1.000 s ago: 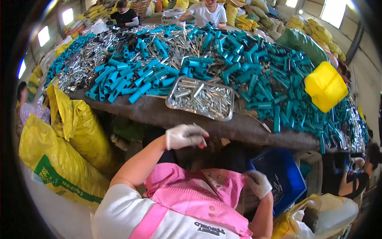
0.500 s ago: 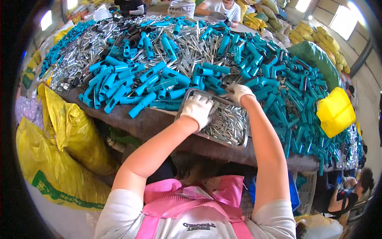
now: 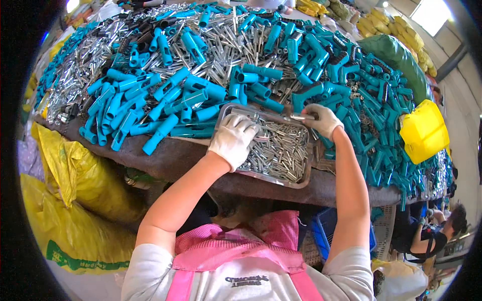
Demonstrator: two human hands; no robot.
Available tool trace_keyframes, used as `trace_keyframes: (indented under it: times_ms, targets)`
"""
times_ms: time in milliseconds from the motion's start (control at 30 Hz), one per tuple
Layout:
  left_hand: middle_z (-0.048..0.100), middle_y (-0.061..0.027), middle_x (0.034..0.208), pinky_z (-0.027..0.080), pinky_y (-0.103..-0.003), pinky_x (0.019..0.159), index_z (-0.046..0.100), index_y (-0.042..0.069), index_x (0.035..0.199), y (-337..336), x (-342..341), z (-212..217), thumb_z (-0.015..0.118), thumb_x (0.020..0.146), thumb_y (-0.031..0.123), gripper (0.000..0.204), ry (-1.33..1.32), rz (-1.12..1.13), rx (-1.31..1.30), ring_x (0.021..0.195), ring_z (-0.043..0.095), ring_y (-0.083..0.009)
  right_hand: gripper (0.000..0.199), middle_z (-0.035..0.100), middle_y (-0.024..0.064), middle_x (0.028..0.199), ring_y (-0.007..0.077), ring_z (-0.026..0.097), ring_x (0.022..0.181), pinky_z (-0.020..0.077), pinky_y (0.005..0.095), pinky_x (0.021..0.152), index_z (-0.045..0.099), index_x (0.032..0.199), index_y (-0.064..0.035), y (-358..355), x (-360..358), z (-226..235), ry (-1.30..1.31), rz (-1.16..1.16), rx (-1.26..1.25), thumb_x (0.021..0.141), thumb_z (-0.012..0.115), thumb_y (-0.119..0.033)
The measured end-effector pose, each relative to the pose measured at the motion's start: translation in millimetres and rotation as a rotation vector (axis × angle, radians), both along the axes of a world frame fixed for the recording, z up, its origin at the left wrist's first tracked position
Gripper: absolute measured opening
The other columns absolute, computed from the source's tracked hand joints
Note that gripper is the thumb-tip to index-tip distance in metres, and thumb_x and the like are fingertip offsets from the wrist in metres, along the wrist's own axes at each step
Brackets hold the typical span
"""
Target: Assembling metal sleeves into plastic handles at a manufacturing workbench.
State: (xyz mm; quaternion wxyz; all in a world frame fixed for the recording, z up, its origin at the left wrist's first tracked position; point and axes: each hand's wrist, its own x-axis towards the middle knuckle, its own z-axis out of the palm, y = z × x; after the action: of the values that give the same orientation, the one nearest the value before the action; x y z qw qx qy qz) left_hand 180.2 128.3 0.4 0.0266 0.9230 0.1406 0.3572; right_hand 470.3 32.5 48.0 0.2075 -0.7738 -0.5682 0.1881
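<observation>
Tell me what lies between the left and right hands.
In the head view, small metal pins in the tray lie between the left hand and the right hand, which holds a metal cylinder.

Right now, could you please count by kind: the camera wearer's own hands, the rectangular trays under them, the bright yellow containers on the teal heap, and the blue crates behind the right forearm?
Left hand and right hand: 2
Rectangular tray: 1
Bright yellow container: 1
Blue crate, partly hidden: 1
Total: 5
</observation>
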Motion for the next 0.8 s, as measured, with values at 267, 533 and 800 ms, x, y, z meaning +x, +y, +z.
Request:
trace_keyframes:
  times_ms: [267, 533, 800]
  targets:
    - [0.061, -0.0101, 0.097, 0.05, -0.039, 0.076, 0.055, 0.013, 0.118, -5, -2, 14, 0.066, 0.068, -0.005, 0.055, -0.26, -0.162, -0.303, 0.092, 0.058, -0.0302, 0.02, 0.058, 0.0093, 0.1, 0.0292, 0.055, 0.099, 0.0465, 0.0385, 0.083, 0.066, 0.093, -0.0117, 50, -23, 0, -0.598, 0.225, 0.333, 0.074, 0.064, -0.017]
    - [0.059, -0.0103, 0.105, 0.05, -0.031, 0.078, 0.053, -0.001, 0.115, -8, -18, 6, 0.057, 0.087, 0.002, 0.029, -0.579, -0.279, -0.721, 0.094, 0.06, -0.023, 0.02, 0.056, 0.0056, 0.103, 0.0238, 0.052, 0.105, 0.0449, 0.0352, 0.083, 0.066, 0.093, -0.0199, 94, -22, -26, -1.11, 0.437, 0.053, 0.081, 0.051, -0.017]
    - [0.061, -0.013, 0.103, 0.056, -0.035, 0.078, 0.053, 0.002, 0.111, -34, -52, 36, 0.052, 0.093, 0.016, 0.023, -0.904, -0.835, -2.358, 0.088, 0.063, -0.0222, 0.024, 0.06, 0.0136, 0.105, 0.0218, 0.059, 0.096, 0.0489, 0.0339, 0.081, 0.047, 0.112, -0.005, 22, -58, 17, 0.118, -0.249, 0.812, 0.094, 0.05, -0.021]
